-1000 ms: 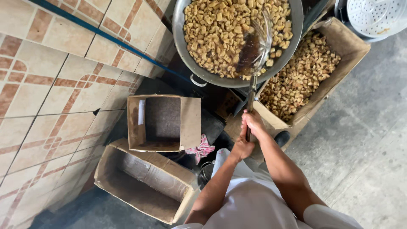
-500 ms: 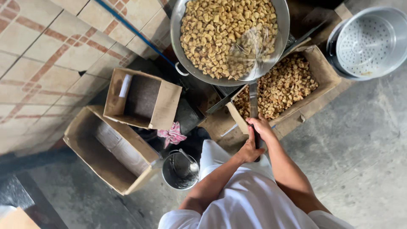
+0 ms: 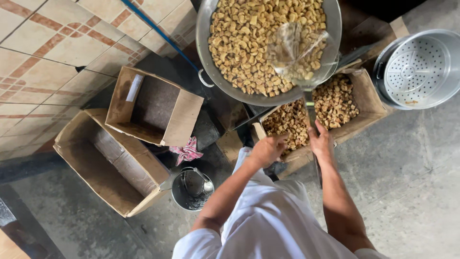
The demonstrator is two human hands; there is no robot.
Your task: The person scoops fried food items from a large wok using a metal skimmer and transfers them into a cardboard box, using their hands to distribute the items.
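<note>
A big metal wok [image 3: 205,62] at the top is full of golden fried pieces [image 3: 239,43]. A wire skimmer [image 3: 299,52] hovers over the wok's right side, blurred, with some pieces in it. Its long handle [image 3: 310,112] runs down to my right hand [image 3: 321,142], which grips it. My left hand [image 3: 267,149] is curled into a fist to the left of the handle and apart from it, with nothing visible in it. Both hands are above a cardboard box [image 3: 371,103] holding darker fried pieces [image 3: 335,98].
Two empty cardboard boxes [image 3: 153,108] [image 3: 105,163] lie at the left by the tiled wall [image 3: 48,57]. A small metal pail [image 3: 191,189] and a pink cloth [image 3: 187,152] are near my body. A steel pot with a perforated insert [image 3: 417,67] stands at the right. The floor is concrete.
My left hand has come off the skimmer handle and moved left. The skimmer has swung to the wok's right side and risen. The view has shifted.
</note>
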